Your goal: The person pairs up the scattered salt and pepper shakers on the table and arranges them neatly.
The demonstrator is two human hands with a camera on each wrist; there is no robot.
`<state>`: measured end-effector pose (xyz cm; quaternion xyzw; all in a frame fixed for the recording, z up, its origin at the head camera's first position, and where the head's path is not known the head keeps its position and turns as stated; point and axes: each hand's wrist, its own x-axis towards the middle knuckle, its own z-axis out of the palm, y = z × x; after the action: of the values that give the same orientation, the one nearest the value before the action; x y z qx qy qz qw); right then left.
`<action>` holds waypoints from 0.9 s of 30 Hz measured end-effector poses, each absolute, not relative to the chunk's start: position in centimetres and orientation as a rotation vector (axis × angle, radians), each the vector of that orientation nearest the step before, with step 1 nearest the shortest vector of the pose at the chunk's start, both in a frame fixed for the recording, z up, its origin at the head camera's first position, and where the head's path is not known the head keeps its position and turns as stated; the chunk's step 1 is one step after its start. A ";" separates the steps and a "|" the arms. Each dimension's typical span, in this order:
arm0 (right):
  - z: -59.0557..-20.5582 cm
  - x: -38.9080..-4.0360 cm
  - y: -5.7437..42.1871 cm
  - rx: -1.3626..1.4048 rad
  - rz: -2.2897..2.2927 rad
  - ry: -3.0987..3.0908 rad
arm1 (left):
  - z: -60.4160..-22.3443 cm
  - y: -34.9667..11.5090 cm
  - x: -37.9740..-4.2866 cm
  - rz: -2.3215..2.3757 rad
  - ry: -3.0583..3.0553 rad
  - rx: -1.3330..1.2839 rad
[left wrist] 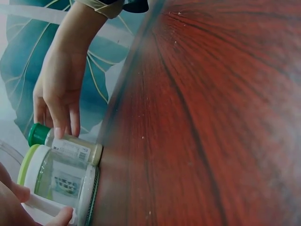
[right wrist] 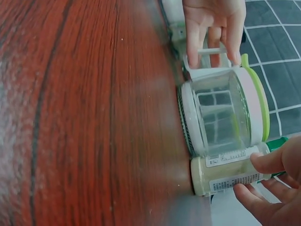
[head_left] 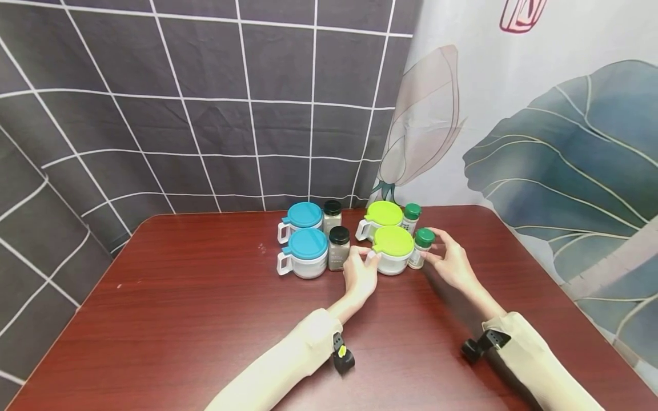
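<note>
At the front of the right-hand group stands a clear seasoning jar point(head_left: 393, 242) with a lime-green lid and a white side handle. My left hand point(head_left: 360, 275) holds that handle point(right wrist: 211, 70) between thumb and fingers. Pressed against the jar's other side is a small green-capped seasoning bottle point(head_left: 424, 238), upright, with a label and pale contents. My right hand point(head_left: 452, 264) pinches this bottle, its thumb point(right wrist: 270, 162) on one side and fingers on the other. Both containers stand on the table.
Right behind are a second lime-lidded jar point(head_left: 384, 213) and another green-capped bottle point(head_left: 412, 212). To the left stand two blue-lidded jars point(head_left: 307, 245) with two black-capped bottles point(head_left: 338, 251) beside them, close to my left hand. Behind the reddish-brown table point(head_left: 180, 308) hangs a grid-patterned cloth point(head_left: 205, 131).
</note>
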<state>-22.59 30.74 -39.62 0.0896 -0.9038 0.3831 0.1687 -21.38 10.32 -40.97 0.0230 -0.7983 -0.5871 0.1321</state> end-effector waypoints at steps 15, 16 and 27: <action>-39.9 -22.7 31.0 0.264 1.090 -2.574 | -41.4 10.0 -21.7 -1.781 -2.246 -0.029; -39.9 -22.6 31.0 0.260 1.091 -2.576 | -41.3 10.0 -21.6 -1.776 -2.249 -0.036; -39.7 -22.1 30.8 0.218 1.096 -2.624 | -41.2 9.4 -21.2 -1.755 -2.316 -0.051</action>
<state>-22.14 30.80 -39.68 0.0757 -0.9104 0.3804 0.1443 -21.22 9.43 -41.19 -0.0175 -0.7914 -0.5996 0.1174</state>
